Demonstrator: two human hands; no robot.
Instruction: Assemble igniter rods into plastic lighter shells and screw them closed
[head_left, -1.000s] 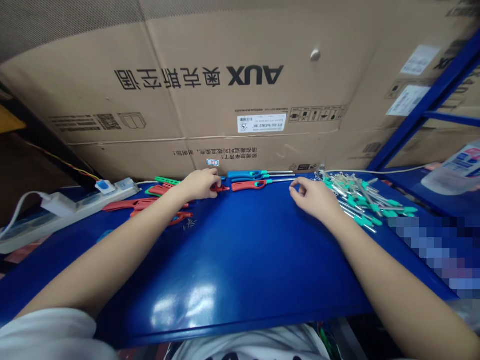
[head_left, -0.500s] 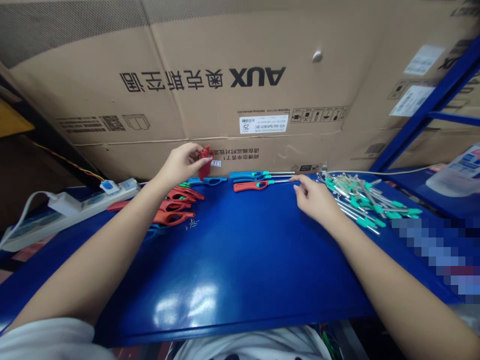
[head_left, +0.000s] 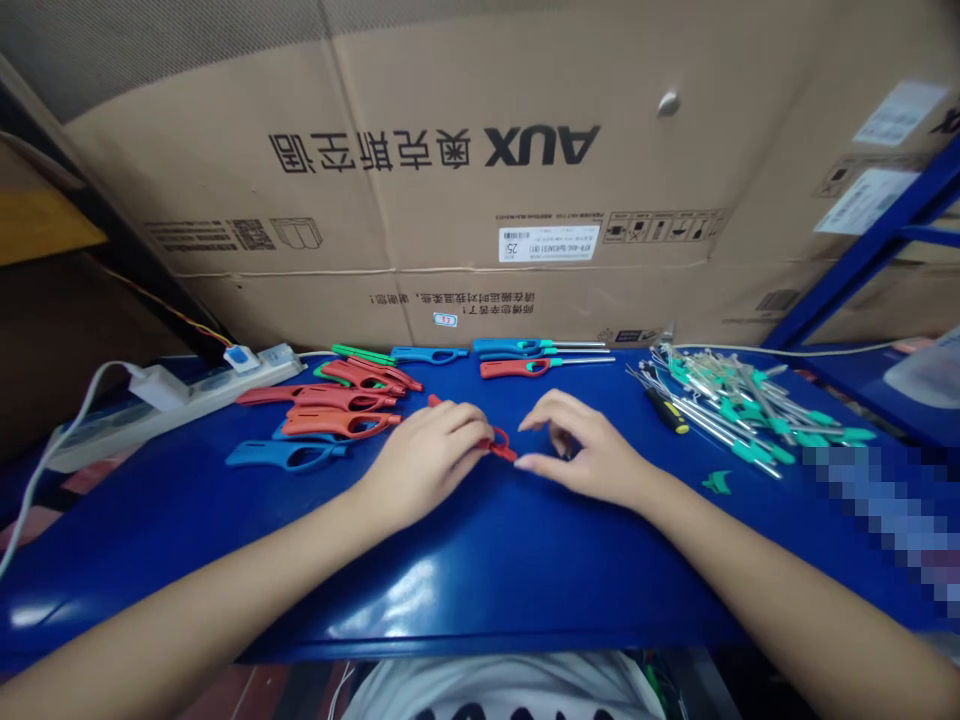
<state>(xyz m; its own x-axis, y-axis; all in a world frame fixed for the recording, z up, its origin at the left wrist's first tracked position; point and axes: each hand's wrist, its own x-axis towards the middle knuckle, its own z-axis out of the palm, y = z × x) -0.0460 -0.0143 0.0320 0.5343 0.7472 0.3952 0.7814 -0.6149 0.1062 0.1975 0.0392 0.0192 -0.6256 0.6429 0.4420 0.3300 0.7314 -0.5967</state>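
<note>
lowered now, left hand (head_left: 431,460) grasps looped red plastic handle (head_left: 504,452); right hand (head_left: 589,445) curves, unclenched.

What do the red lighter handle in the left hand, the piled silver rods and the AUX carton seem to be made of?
Red lighter handle, partly covered: probably smooth moulded plastic, judging by its even colour and rounded loop.
Silver rods: likely polished metal, given their bright, narrow highlights.
AUX carton: apparently corrugated cardboard, matt brown, with creases and printing.

Glossy blue tabletop (head_left: 570,590); power strip (head_left: 217,384), coloured handles (head_left: 319,421) left; lighters (head_left: 506,369) at back; green-tipped rods (head_left: 751,412), screwdriver (head_left: 666,410) right
</note>
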